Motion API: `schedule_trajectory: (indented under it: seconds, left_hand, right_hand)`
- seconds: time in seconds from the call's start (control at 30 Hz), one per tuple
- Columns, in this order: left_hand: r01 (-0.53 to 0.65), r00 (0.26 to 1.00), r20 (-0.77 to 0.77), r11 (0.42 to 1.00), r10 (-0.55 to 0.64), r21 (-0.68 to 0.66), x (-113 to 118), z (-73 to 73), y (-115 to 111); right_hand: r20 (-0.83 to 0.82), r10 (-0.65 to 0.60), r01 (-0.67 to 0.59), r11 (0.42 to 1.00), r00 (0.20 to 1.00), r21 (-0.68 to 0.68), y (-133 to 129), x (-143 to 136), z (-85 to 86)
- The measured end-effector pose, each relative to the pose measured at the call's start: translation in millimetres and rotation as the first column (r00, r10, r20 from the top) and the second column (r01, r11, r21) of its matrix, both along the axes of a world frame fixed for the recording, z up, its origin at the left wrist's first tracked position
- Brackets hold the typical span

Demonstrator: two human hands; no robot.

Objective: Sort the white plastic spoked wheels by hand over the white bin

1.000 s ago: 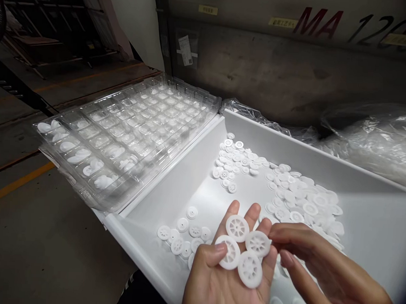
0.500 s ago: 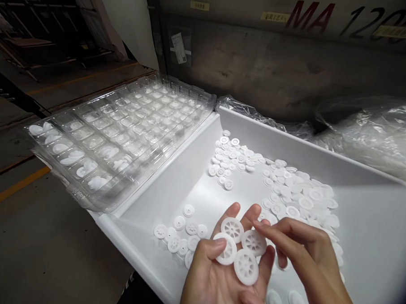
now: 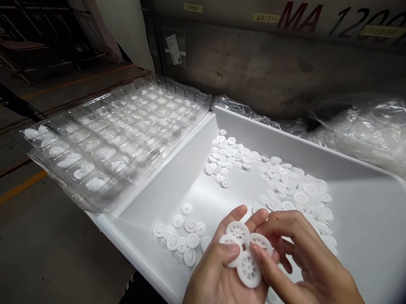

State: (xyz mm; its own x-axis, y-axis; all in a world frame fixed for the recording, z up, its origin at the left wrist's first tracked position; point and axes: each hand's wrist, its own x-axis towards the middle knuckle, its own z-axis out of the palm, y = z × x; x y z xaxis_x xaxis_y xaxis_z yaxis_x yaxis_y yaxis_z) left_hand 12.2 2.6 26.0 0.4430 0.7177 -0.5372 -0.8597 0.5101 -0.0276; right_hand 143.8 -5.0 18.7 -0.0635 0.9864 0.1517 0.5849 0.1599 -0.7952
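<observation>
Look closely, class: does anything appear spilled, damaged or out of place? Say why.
Nothing stands out: the loose white wheels lie inside the bin, and the four wheels in the left hand show no visible damage. Crumpled plastic sheeting behind the bin seems ordinary.

We find a bare strip of floor in the pale bin, between the near-left loose wheels and the far cluster, where a hand could pass low. Our left hand and right hand, close together around four held wheels, block the near middle, and the larger pile obstructs the floor beyond. Toward the clear tray, the bin's raised side wall bars any low path, with open air above it.
</observation>
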Motion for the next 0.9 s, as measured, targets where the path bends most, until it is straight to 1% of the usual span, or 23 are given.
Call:
schedule_trajectory:
  seconds: [0.1, 0.2, 0.27, 0.37, 0.43, 0.5, 0.6, 0.7, 0.83, 0.9]
  left_hand:
    - [0.059, 0.998, -0.014, 0.997, -0.058, 0.051, -1.7, -2.5, -1.5]
    - [0.035, 0.999, 0.005, 0.998, -0.035, 0.049, -1.1, 0.5, -0.8]
    - [0.009, 1.000, 0.021, 0.999, -0.010, 0.051, -0.2, 3.1, -0.3]
    - [-0.024, 0.999, 0.023, 0.999, 0.023, 0.048, 0.2, 4.6, -0.6]
    - [-0.011, 1.000, 0.014, 0.999, 0.010, 0.043, -0.2, 3.3, -1.2]
    - [0.005, 1.000, 0.016, 0.999, -0.006, 0.046, -0.8, 1.1, -1.7]
    - [-0.003, 1.000, 0.022, 0.999, 0.002, 0.050, -0.8, -0.5, -1.7]
    - [-0.013, 1.000, 0.009, 0.999, 0.013, 0.036, 0.3, 1.3, -1.1]
    - [-0.018, 1.000, 0.011, 1.000, 0.018, 0.026, 0.5, 3.6, -1.6]
    - [-0.016, 1.000, 0.016, 0.999, 0.016, 0.044, -0.4, 3.2, -2.6]
  right_hand:
    - [0.031, 0.030, -0.031, 0.999, 0.999, 0.028, 4.5, 7.9, -0.5]
    - [0.078, 0.067, -0.071, 0.996, 0.995, 0.052, 8.1, 14.6, -0.8]
    - [0.086, 0.047, -0.053, 0.996, 0.995, 0.071, 9.8, 16.5, -0.3]
    - [0.082, -0.025, 0.015, 0.993, 0.996, 0.114, 12.0, 15.4, 0.9]
    - [0.089, -0.055, 0.042, 0.989, 0.995, 0.140, 13.7, 13.4, 1.7]
    - [0.092, -0.058, 0.044, 0.988, 0.994, 0.150, 14.9, 11.6, 2.0]
    - [0.089, -0.049, 0.036, 0.990, 0.995, 0.139, 14.6, 10.7, 1.4]
    - [0.085, -0.015, 0.005, 0.994, 0.996, 0.111, 11.1, 12.5, 0.3]
    - [0.080, 0.099, -0.107, 0.990, 0.992, 0.093, 5.6, 14.6, 0.6]
    - [0.088, 0.107, -0.114, 0.990, 0.990, 0.081, 3.9, 13.8, 1.7]
